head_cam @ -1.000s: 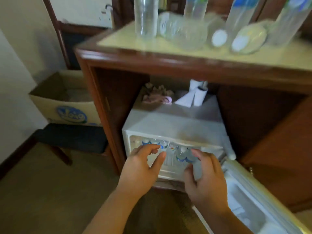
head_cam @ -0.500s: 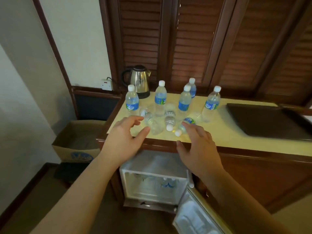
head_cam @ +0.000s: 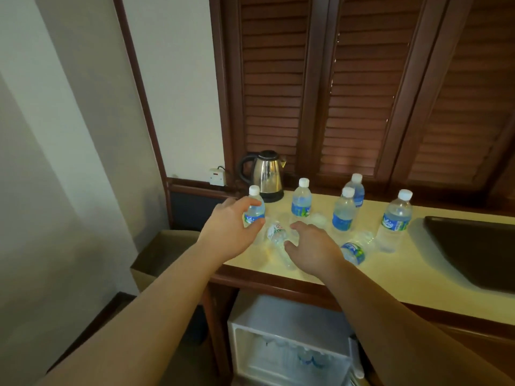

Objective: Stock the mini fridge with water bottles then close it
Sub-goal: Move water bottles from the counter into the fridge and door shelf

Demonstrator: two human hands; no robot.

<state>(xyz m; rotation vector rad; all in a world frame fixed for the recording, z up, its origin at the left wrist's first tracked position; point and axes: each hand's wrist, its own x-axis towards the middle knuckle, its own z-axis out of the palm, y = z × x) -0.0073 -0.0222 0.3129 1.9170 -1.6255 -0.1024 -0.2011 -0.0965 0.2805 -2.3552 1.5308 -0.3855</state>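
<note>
Several water bottles stand or lie on the cream countertop (head_cam: 418, 277). My left hand (head_cam: 230, 231) wraps its fingers and thumb around the leftmost upright bottle (head_cam: 255, 208). My right hand (head_cam: 313, 247) hovers with spread fingers over a clear bottle lying on its side (head_cam: 277, 236); its thumb is next to that bottle. Other upright bottles (head_cam: 301, 203) (head_cam: 344, 214) (head_cam: 394, 218) stand further right, and one more lies flat (head_cam: 354, 252). Below the counter the white mini fridge (head_cam: 289, 316) is open, with bottles on its shelf.
A steel kettle (head_cam: 266, 175) stands at the back left by a wall socket (head_cam: 217, 176). A black tray (head_cam: 473, 252) fills the counter's right side. A cardboard box (head_cam: 156, 254) sits on the floor to the left. Louvred wooden doors are behind.
My view rose from the fridge to the countertop. Both hands left the fridge shelf and reached up to the bottles; the left now curls round the leftmost one.
</note>
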